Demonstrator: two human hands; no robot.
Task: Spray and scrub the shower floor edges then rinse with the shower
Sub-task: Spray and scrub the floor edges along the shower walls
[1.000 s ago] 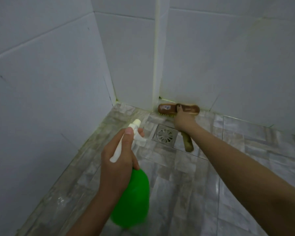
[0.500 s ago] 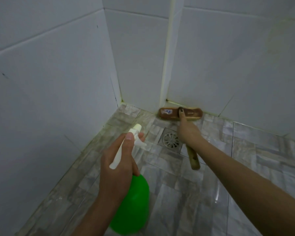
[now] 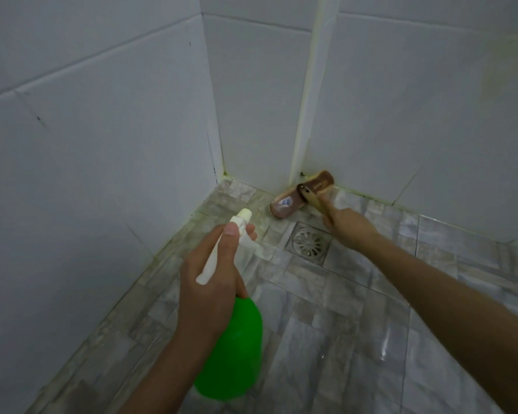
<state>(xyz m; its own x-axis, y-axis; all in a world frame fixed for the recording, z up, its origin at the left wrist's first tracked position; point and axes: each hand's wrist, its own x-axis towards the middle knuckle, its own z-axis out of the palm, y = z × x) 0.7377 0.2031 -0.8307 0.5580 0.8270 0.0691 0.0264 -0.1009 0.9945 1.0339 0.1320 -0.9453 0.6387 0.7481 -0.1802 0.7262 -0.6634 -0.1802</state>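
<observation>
Both hands are busy: the left hand (image 3: 210,282) grips a green spray bottle (image 3: 231,351) nearby; the right hand (image 3: 346,225) holds a brush (image 3: 299,198) at the far floor edge (image 3: 371,200).

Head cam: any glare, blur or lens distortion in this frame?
Head view: dim, bluish light; small glare streaks on the glossy floor lower right; tile lines on the wall bow from the wide lens; brush and spray bottle read clearly, no heavy blur.

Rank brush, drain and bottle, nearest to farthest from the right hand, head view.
1. Brush: its handle gripped in the right hand.
2. Drain: just left of that hand.
3. Bottle: in the left hand, nearest the camera.
</observation>
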